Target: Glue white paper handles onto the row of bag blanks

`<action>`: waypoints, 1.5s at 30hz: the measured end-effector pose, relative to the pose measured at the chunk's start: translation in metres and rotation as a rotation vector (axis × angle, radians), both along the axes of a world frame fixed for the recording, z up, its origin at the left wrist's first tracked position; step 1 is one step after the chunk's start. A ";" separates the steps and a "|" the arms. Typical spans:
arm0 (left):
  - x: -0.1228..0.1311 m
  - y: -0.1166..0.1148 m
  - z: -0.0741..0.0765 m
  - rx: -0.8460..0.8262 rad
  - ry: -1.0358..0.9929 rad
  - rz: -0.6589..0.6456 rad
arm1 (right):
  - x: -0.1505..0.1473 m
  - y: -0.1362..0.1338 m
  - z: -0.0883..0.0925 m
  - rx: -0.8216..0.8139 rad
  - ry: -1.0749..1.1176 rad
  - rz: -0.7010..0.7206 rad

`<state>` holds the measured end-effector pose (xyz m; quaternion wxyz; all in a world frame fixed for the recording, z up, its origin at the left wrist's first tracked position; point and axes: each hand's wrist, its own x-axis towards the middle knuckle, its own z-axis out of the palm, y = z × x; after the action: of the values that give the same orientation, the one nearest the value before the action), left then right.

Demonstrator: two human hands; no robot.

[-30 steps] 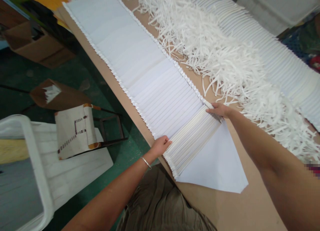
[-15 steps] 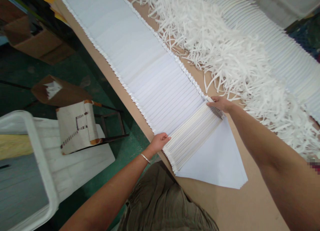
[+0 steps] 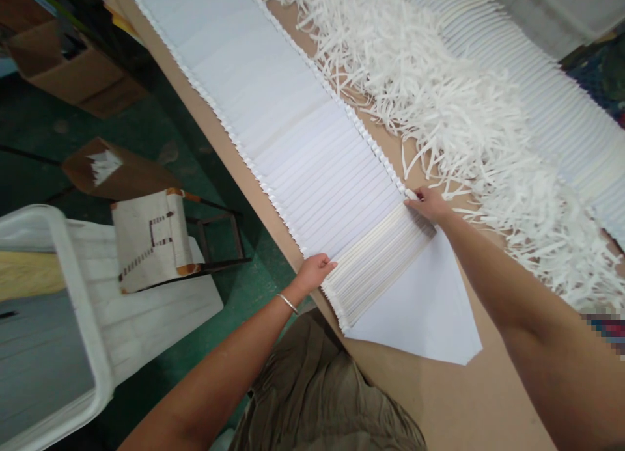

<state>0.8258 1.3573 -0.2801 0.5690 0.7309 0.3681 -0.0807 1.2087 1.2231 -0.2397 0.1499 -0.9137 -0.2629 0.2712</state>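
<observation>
Two hands [image 3: 315, 273] [image 3: 428, 205] pinch opposite edges of overlapping white sheets [image 3: 303, 158] (closely ridged, ragged-sided)

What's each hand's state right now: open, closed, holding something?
Left hand: closed, gripping the left edge of the overlapping white sheets.
Right hand: closed, gripping their right edge.
</observation>
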 end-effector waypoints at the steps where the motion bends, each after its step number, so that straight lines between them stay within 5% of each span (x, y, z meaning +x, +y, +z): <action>1: 0.000 0.000 0.000 -0.022 -0.010 0.004 | -0.016 -0.001 0.004 0.005 -0.126 0.024; 6: -0.001 0.006 0.007 -0.031 -0.043 -0.041 | -0.122 -0.020 0.012 0.030 -0.469 0.273; 10: 0.000 0.012 0.028 0.293 0.125 -0.146 | -0.169 -0.036 0.012 -0.029 -0.475 0.338; 12: 0.007 0.009 0.039 0.510 0.134 -0.149 | -0.175 -0.040 0.012 -0.014 -0.506 0.332; 15: 0.026 -0.007 0.045 0.595 -0.169 -0.294 | -0.183 -0.043 0.013 0.014 -0.514 0.357; 20: 0.048 -0.032 0.024 0.551 -0.407 -0.588 | -0.201 -0.057 0.010 -0.003 -0.485 0.343; 30: 0.043 -0.030 0.005 0.755 -0.398 -0.675 | -0.232 -0.127 0.013 0.019 -0.498 0.231; 38: 0.043 -0.032 -0.001 1.002 -0.317 -0.723 | -0.260 -0.200 -0.009 0.093 -0.563 0.042; 42: 0.042 -0.034 -0.001 1.022 -0.321 -0.724 | -0.268 -0.235 -0.014 0.094 -0.556 0.000; 45: 0.043 -0.026 0.003 0.987 -0.330 -0.735 | -0.265 -0.237 -0.004 0.095 -0.559 -0.094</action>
<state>0.8689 1.3311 -0.2774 0.1493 0.9885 -0.0053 0.0222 0.9436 0.9866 -0.2434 0.1264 -0.9562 -0.2637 -0.0112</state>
